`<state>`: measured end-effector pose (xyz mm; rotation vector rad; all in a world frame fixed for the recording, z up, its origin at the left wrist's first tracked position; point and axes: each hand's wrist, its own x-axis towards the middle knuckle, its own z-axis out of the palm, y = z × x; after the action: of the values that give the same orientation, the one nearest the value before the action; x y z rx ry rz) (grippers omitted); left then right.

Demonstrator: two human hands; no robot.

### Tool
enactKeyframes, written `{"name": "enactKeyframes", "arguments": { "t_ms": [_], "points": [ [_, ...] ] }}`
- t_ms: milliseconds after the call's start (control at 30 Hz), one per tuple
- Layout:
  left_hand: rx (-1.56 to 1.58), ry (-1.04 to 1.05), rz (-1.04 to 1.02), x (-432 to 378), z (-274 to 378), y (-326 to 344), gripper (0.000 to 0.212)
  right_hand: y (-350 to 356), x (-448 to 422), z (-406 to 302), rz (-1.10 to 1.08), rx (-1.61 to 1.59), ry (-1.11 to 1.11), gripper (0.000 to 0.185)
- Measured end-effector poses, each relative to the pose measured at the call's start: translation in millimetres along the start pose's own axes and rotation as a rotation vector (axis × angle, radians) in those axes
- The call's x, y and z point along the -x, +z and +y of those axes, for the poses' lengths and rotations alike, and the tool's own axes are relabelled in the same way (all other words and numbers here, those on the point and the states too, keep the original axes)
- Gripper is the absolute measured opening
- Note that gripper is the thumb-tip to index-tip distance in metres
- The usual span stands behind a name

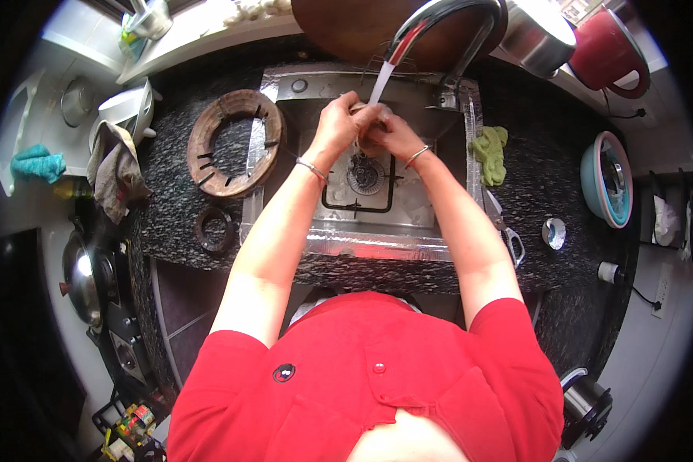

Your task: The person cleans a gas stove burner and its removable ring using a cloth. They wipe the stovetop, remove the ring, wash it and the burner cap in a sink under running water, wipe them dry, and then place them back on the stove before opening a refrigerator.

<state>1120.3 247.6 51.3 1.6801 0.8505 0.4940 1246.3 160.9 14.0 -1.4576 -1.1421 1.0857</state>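
Water runs from the chrome faucet (397, 49) onto both hands above the stainless steel sink (346, 224). My left hand (346, 122) and my right hand (394, 134) meet under the stream and grip a wet, brownish cloth or sponge (372, 146); its exact kind is hard to tell. Below the hands are the drain strainer (365, 173) and a black metal stove grate (358, 207), lying in the sink.
Left of the sink lie a rusty burner ring (199, 141) and a smaller dark ring (201, 230). To the right are a green cloth (490, 156), scissors (514, 245), a small foil-like cup (553, 233) and a blue basin (593, 182). A round wooden board (341, 29) stands behind.
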Motion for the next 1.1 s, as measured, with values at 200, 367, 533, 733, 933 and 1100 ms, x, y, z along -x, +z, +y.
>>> {"name": "enactKeyframes", "arguments": {
  "t_ms": [200,367,533,733,933,1100],
  "points": [
    [-0.298,0.089,0.174,11.4,-35.5,-31.8,0.026,-10.3,-14.7,3.3,-0.139,0.207,-0.086,0.024],
    [-0.180,-0.044,0.442,21.7,-70.8,-11.2,0.024,4.3,-25.5,10.4,0.082,-0.407,0.181,0.026],
    [0.546,-0.407,-0.026,41.0,-49.1,29.7,0.053,23.6,-18.7,24.0,0.299,-0.342,0.214,0.037],
    [0.335,-0.092,-0.028,37.3,-67.6,25.3,0.027,10.7,-17.5,28.8,0.232,-0.592,0.196,0.025],
    [0.362,-0.290,0.156,31.0,-101.8,12.6,0.021,1.9,-13.9,20.3,0.417,-0.331,0.210,0.017],
    [-0.406,-0.374,0.393,40.7,-86.4,24.7,0.041,3.4,-14.2,12.7,0.443,-1.096,0.381,0.014]
  ]
}}
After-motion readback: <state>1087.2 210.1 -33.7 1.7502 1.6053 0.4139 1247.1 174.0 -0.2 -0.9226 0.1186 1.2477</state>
